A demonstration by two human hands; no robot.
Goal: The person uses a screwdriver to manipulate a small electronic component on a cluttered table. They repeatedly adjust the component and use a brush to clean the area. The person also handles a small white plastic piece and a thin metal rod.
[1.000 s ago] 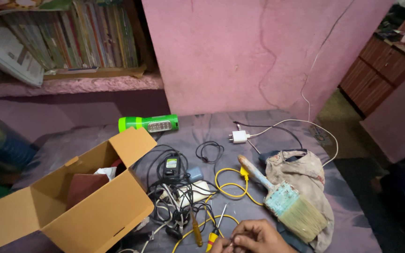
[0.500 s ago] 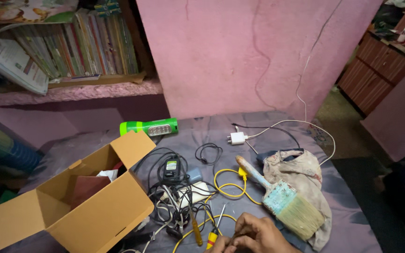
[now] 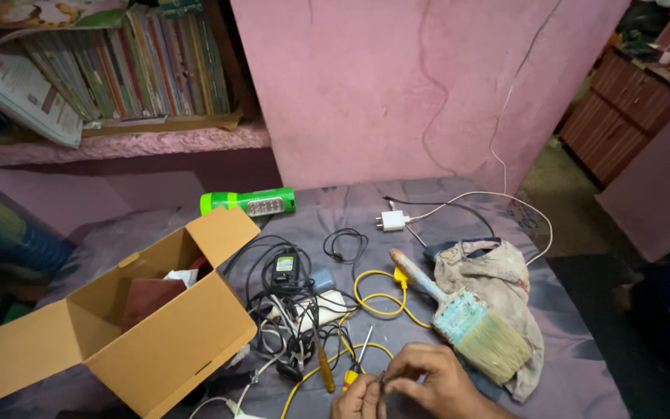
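Head view looks down on two hands meeting at the bottom edge of the frame. The right hand (image 3: 436, 380) curls its fingers in toward the left hand (image 3: 360, 402), and both pinch a small dark item (image 3: 381, 379) between their fingertips; it is too small to tell what it is. The hands sit just over the near end of a yellow cable (image 3: 378, 299), which loops across a grey-purple cloth surface (image 3: 327, 202). Just beside the left hand lie a yellow-handled screwdriver (image 3: 324, 371) and a thin metal-shafted screwdriver (image 3: 361, 351). Beyond them is a tangle of black cables (image 3: 273, 310) with a black adapter (image 3: 284, 268) on top. To the right, a worn paintbrush (image 3: 459, 314) rests partly on a stained rag (image 3: 498, 287). To the left stands an open cardboard box (image 3: 172, 341) with a few things inside. Farther back lie a white charger plug (image 3: 391, 221) and a green torch (image 3: 248, 202), near a pink wall (image 3: 397, 85). A shelf of books (image 3: 118, 74) fills the upper left.
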